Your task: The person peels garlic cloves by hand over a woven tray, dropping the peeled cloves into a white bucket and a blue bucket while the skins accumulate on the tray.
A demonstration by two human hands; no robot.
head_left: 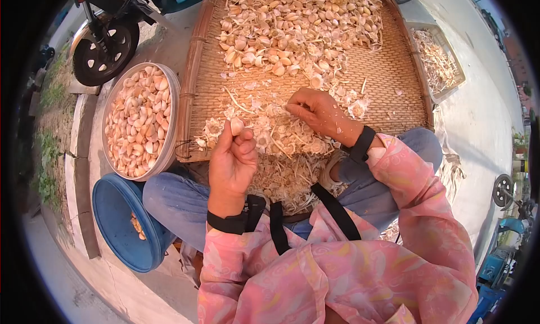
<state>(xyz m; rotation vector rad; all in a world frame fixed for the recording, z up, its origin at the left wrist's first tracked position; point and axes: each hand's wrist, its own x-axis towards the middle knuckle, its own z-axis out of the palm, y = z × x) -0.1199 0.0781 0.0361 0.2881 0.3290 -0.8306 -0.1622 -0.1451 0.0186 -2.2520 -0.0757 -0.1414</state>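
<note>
Between the thumb and fingers of my left hand (pixel 232 166) is a pale garlic clove (pixel 237 126), held upright over the near edge of the woven tray (pixel 202 93). My right hand (pixel 322 114) is above a heap of garlic skins and dry stalks (pixel 270 124), its thumb and fingertips pinched together. Whatever may be between those fingertips is too small to make out. Farther back on the tray lies a large pile of garlic cloves (pixel 292 31) mixed with bits of skin.
A white bucket (pixel 175 93) full of cloves stands at the left. Below it a blue bucket (pixel 115 222) is tilted, with a few cloves inside. A crate (pixel 462 76) of stalks sits at the right. More skins (pixel 281 180) lie between my legs. A vehicle wheel (pixel 107 51) stands at the upper left.
</note>
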